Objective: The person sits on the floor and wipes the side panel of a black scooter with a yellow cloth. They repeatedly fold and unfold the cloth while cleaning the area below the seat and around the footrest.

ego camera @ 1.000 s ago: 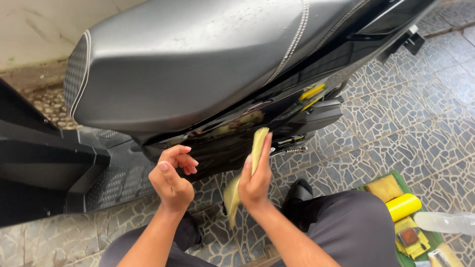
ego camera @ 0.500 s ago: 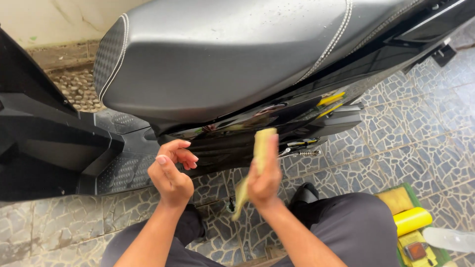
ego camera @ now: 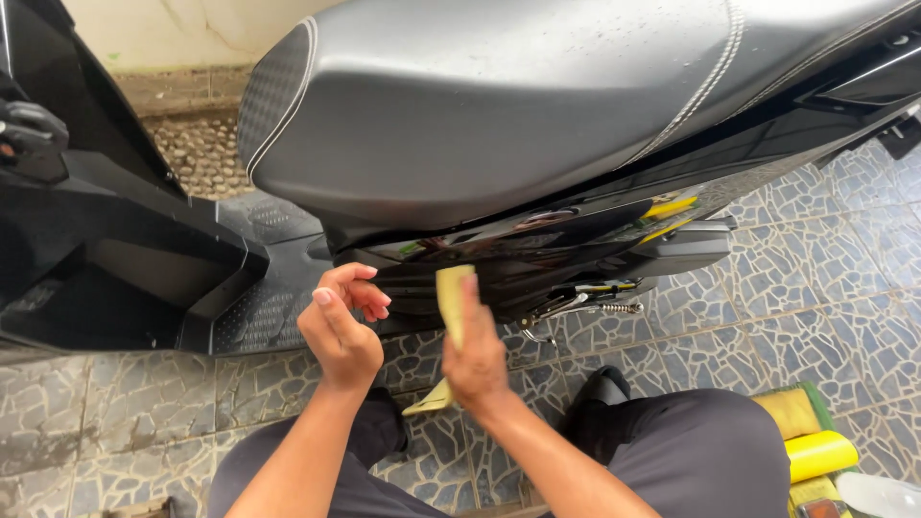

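Patterned stone tiles (ego camera: 825, 288) lie under the scooter's grey seat (ego camera: 499, 105). From your head view, your right hand (ego camera: 477, 357) grips the yellow cloth (ego camera: 451, 307), now raised against the glossy black side panel (ego camera: 537, 254) rather than hanging lower. Your left hand (ego camera: 341, 331) stays loosely curled, empty, beside it. Wiping continues.
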